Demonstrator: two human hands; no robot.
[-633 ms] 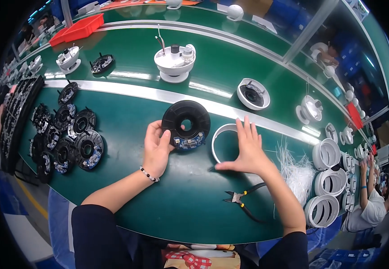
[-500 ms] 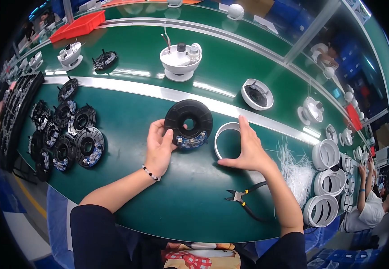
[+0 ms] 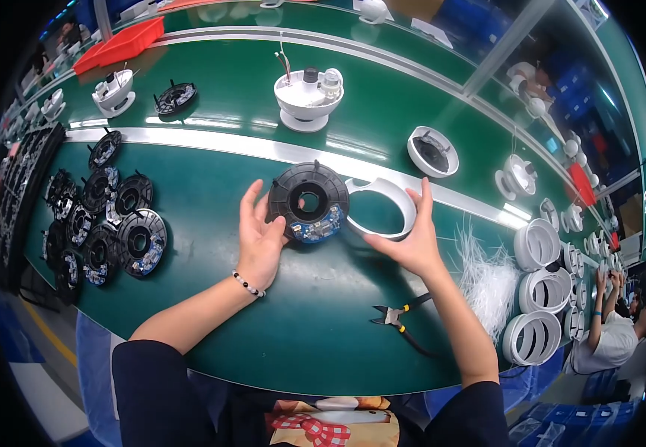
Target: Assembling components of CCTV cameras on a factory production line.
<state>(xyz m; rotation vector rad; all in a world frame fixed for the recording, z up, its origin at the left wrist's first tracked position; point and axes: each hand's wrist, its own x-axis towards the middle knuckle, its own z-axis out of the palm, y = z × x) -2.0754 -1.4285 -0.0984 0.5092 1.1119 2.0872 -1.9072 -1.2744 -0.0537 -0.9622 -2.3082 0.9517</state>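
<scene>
My left hand (image 3: 257, 249) grips a black round plastic disc (image 3: 284, 190) by its left edge, thumb on the front. The disc has a hole in the middle and a blue circuit board (image 3: 321, 226) along its lower right. In my right hand (image 3: 414, 249) is a white plastic ring (image 3: 405, 208), held at its lower right rim between thumb and fingers. The ring's left side lies right beside the disc and partly behind it; whether they touch I cannot tell. Below my right hand, side cutters (image 3: 390, 316) with black and yellow handles lie on the green table.
Several similar black discs (image 3: 142, 242) are heaped at the left. A bundle of thin white strips (image 3: 487, 279) and stacked white rings (image 3: 533, 339) sit at the right. Beyond the metal strip stand a white bowl-shaped housing (image 3: 304, 100) and a white ring with a black insert (image 3: 433, 151).
My right hand has closed on the white ring and lifted it, tilting it and bringing it left against or close to the disc. The disc has turned slightly in my left hand.
</scene>
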